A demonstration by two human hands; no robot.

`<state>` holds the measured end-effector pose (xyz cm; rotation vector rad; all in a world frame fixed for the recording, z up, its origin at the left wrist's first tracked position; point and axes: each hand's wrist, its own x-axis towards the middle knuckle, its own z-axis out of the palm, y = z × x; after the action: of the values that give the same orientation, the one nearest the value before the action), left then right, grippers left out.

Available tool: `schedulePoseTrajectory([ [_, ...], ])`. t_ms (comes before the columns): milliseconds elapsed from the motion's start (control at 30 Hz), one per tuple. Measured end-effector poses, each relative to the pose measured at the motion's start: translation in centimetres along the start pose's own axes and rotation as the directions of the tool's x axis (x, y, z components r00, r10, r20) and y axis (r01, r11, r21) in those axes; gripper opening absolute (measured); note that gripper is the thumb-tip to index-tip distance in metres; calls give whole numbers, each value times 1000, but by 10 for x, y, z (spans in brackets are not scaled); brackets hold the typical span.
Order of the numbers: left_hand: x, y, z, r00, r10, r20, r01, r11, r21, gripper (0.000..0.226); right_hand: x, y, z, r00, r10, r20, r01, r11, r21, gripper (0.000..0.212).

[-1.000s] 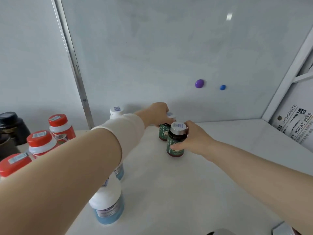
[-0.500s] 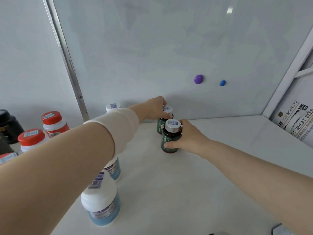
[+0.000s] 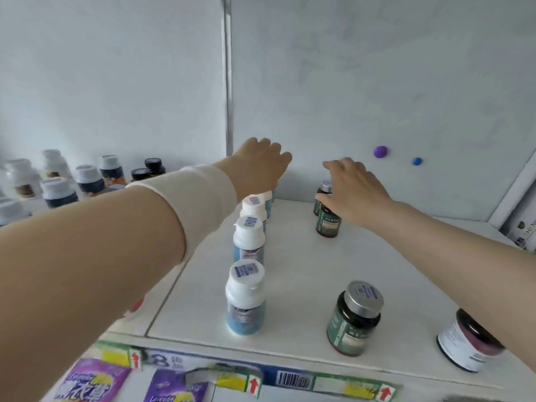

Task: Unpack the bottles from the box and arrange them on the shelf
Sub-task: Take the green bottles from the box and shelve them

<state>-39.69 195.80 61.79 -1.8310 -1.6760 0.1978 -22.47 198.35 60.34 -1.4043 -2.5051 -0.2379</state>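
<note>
The dark green silver-capped bottle (image 3: 328,223) stands upright at the far end of the white shelf (image 3: 304,271). It is probably rigid, light and smooth, so best gripped round its body. The right hand (image 3: 355,192) covers its cap, fingers loosely spread and the thumb touching. The left hand (image 3: 261,165) hovers relaxed and empty above the row of white-capped blue bottles (image 3: 246,297).

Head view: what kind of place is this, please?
Likely a shop or stockroom: rows of labelled bottles stand on a white shelf, and a barcoded carton shows below its front edge.
</note>
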Motion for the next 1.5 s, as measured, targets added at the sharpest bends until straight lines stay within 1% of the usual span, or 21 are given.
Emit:
schedulePoseTrajectory([
  [133, -80, -26, -17, 990, -115, 76, 108, 990, 86, 41, -17, -62, -12, 994, -107, 2, 107, 994, 23, 57],
  [233, -144, -57, -20, 973, -196, 122, 176, 972, 158, 38, -27, -126, -21, 975, -219, -32, 220, 974, 45, 54],
  [333, -211, -97, -16, 932, -314, 179, 280, 941, 191, 38, -37, -200, -27, 933, -354, -64, 358, 933, 49, 51],
  [433, -285, -141, -4, 868, -431, 246, 368, 891, 264, 38, -46, -284, -27, 866, -495, -76, 499, 866, 39, 49],
  [533, -371, -187, 10, 787, -530, 317, 440, 841, 314, 38, -57, -380, -21, 790, -608, -78, 612, 788, 61, 53],
  [600, -432, -216, 22, 721, -592, 361, 491, 804, 337, 37, -67, -450, -11, 734, -675, -77, 680, 731, 64, 50],
  [700, -529, -257, 49, 620, -663, 420, 560, 748, 355, 36, -88, -554, 12, 640, -766, -69, 768, 635, 83, 52],
  [800, -621, -285, 77, 467, -726, 504, 686, 658, 312, 40, -119, -648, 41, 541, -841, 1, 834, 537, 125, 53],
  [867, -675, -302, 102, 373, -752, 543, 741, 594, 314, 40, -134, -703, 67, 470, -881, 51, 872, 472, 131, 53],
  [967, -738, -320, 144, 260, -751, 607, 789, 528, 315, 38, -152, -773, 107, 373, -919, 125, 910, 389, 144, 53],
  [1067, -780, -330, 195, 192, -732, 654, 835, 471, 283, 40, -159, -828, 153, 294, -937, 188, 937, 321, 138, 55],
  [1233, -832, -336, 298, 63, -632, 772, 916, 344, 207, 42, -153, -903, 255, 173, -925, 339, 949, 249, 194, 55],
  [1267, -842, -334, 320, 22, -606, 795, 937, 290, 195, 42, -151, -915, 277, 150, -914, 376, 947, 242, 211, 54],
  [1333, -863, -327, 365, -82, -563, 822, 972, 137, 191, 43, -144, -937, 321, 111, -894, 434, 943, 232, 237, 54],
  [1367, -871, -322, 388, -127, -530, 839, 977, 77, 197, 43, -141, -945, 343, 92, -880, 466, 941, 230, 249, 54],
  [1433, -886, -308, 430, -219, -414, 883, 975, -65, 211, 43, -140, -955, 383, 40, -833, 551, 937, 222, 268, 52],
  [1500, -900, -289, 472, -282, -312, 907, 950, -224, 218, 45, -141, -965, 426, -7, -796, 605, 939, 204, 279, 51],
])
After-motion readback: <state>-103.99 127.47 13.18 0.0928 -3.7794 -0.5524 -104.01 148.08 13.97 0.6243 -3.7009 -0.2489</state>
